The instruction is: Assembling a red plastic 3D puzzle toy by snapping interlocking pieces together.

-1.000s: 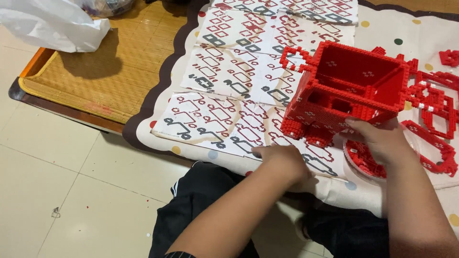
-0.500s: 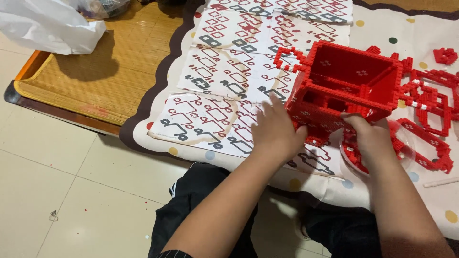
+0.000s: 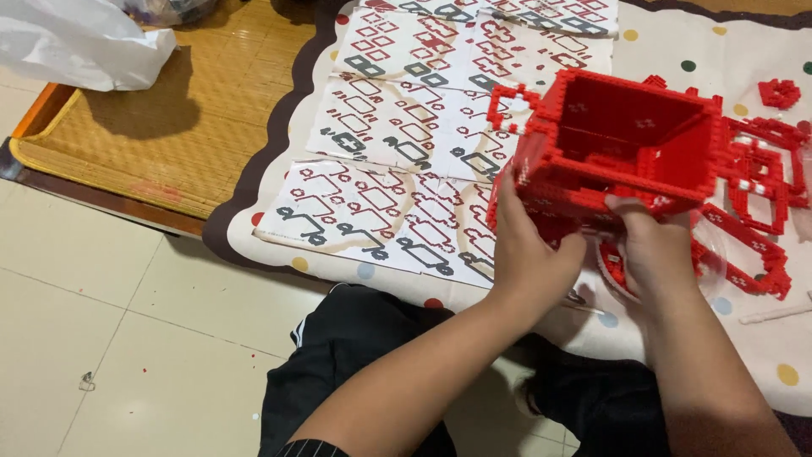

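Note:
A hollow red box built of small bricks (image 3: 626, 144) is held up over a white polka-dot mat (image 3: 660, 51). My left hand (image 3: 529, 245) grips its near left corner. My right hand (image 3: 655, 245) holds its near wall from below, thumb on the front. The box is open on top and tilted toward me. Under my right hand lies a clear round dish (image 3: 706, 271) with red pieces in it, partly hidden.
A large sheet printed with red and black brick diagrams (image 3: 406, 135) covers the mat's left part. Flat red lattice pieces (image 3: 761, 178) lie to the right. A woven straw mat (image 3: 169, 127) and a white plastic bag (image 3: 76, 42) are at the left. My black-clothed legs (image 3: 355, 355) rest on the tiled floor.
My left hand rose from the mat's near edge to the box's left corner. Both hands now have the box lifted closer and tilted toward me.

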